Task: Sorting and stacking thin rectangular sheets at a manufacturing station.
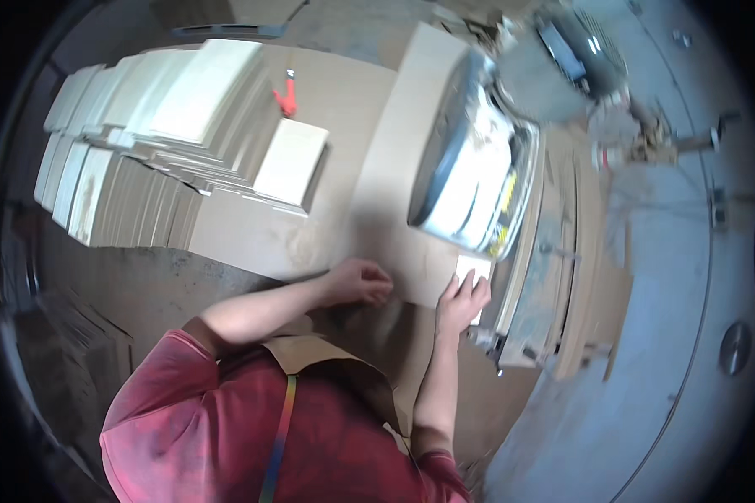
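My right hand (464,299) presses its fingers onto a small pale wooden board (473,267), whose far end lies at the lower edge of a machine with a shiny metal hood (478,159). The board's near part is partly covered by my fingers. My left hand (361,282) hovers by the near edge of the work table (260,243), its fingers curled in, with nothing visible in them. A stack of pale wooden blocks (292,163) stands on the table ahead of my left hand.
Tall rows of pale boards (201,92) fill the table's left side. Behind the short stack lies a red-handled tool (286,96). A large grey cylindrical motor housing (554,67) stands behind the hood. Rails and a clamp-like fitting (658,149) are at the right.
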{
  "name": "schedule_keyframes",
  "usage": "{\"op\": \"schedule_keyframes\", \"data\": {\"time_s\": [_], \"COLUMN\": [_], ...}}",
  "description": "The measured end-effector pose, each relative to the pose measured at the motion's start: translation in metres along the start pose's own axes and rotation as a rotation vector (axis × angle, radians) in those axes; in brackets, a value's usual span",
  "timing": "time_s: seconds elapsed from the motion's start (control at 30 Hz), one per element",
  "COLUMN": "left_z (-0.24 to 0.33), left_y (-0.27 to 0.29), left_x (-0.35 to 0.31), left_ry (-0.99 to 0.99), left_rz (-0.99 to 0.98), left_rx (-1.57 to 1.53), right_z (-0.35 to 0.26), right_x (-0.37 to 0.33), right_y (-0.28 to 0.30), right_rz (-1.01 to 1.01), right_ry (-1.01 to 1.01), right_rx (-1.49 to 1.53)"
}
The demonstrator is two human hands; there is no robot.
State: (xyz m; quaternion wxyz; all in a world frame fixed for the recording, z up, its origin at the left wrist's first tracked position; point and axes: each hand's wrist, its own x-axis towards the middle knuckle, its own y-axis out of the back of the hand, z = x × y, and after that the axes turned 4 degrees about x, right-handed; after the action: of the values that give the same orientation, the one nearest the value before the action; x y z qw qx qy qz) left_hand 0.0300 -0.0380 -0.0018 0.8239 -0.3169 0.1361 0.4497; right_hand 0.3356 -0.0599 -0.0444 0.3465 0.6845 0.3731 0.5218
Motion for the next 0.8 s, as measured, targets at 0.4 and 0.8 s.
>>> {"op": "schedule_keyframes", "data": {"time_s": [0.4, 0.8], "left_z": [-0.041, -0.018], "left_y": [0.024, 0.083], "left_x": [-0.049, -0.144], "left_ry": [0.015, 0.005], "left_rz": [-0.013, 0.399], "left_rx": [-0.104, -0.289], "right_z": [0.063, -0.039], "right_x": [-0.017, 0.037], "right_y": [0.031, 0.056], "right_rz": [-0.069, 0.214], "right_ry": [-0.034, -0.005], "right_rx": [-0.022, 0.357]}}
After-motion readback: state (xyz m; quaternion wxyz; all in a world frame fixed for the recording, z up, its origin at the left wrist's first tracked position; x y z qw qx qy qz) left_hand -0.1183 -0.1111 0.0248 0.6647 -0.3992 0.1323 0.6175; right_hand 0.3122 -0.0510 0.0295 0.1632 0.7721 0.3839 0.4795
